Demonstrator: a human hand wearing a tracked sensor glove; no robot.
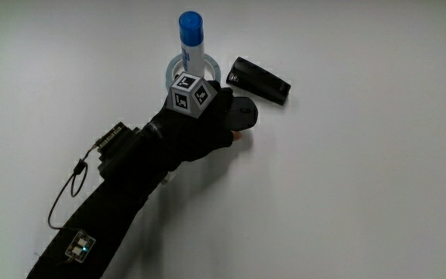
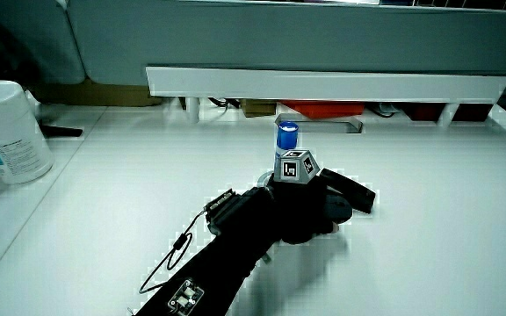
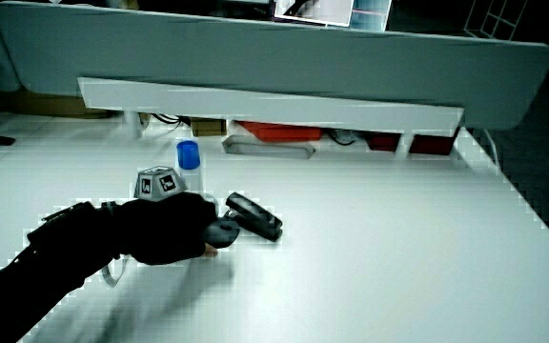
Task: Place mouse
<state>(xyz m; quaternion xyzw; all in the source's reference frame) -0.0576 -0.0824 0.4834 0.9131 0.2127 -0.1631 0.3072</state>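
A dark grey mouse (image 1: 244,115) sits under the fingers of the gloved hand (image 1: 207,124), which is curled over it and shut on it. The mouse is low at the table surface; whether it touches the table cannot be told. The patterned cube (image 1: 190,93) rides on the back of the hand. In both side views the hand (image 2: 301,209) (image 3: 170,229) covers most of the mouse (image 3: 225,230), and only its front end pokes out. The mouse lies between a blue-capped tube (image 1: 190,43) and a black oblong object (image 1: 260,80), nearer to the person than both.
The blue-capped tube (image 2: 287,140) stands upright inside a clear ring (image 1: 178,68), close to the cube. The black oblong object (image 3: 254,215) lies flat beside the mouse. A white canister (image 2: 7,132) stands at the table's edge. A low partition (image 2: 323,83) runs along the table.
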